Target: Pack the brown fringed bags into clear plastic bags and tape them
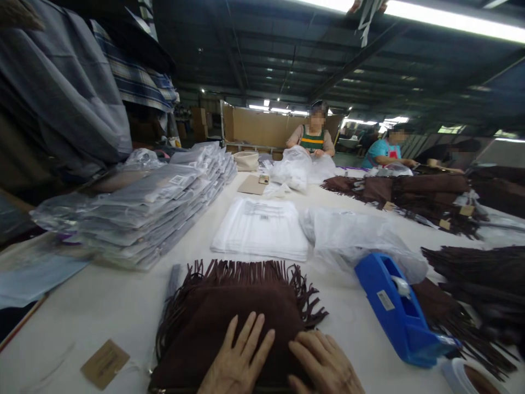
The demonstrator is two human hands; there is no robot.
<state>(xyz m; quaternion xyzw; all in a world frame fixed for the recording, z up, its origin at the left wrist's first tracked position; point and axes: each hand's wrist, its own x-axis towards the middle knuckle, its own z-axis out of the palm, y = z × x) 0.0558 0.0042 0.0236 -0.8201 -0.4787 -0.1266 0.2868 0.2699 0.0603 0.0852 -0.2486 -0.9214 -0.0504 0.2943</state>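
Note:
A dark brown fringed fabric piece [197,328] lies on the white table [123,306] right in front of me, its fringe pointing away. My left hand [241,353] rests flat on its middle, fingers spread, holding nothing. On its right side lies my right hand [322,361], fingers slightly bent and apart, with nothing visible in it. A brown cardboard tag [105,363] is to the left of the fabric. Beyond the fringe sits a stack of white plastic bags [262,227].
A blue tape dispenser [400,312] and a round container [471,377] stand at the right. Packaged goods [151,202] are piled at the left. Clear plastic [361,235] and brown fringed pieces [410,191] lie farther back. A person in a green apron [312,140] works across the table.

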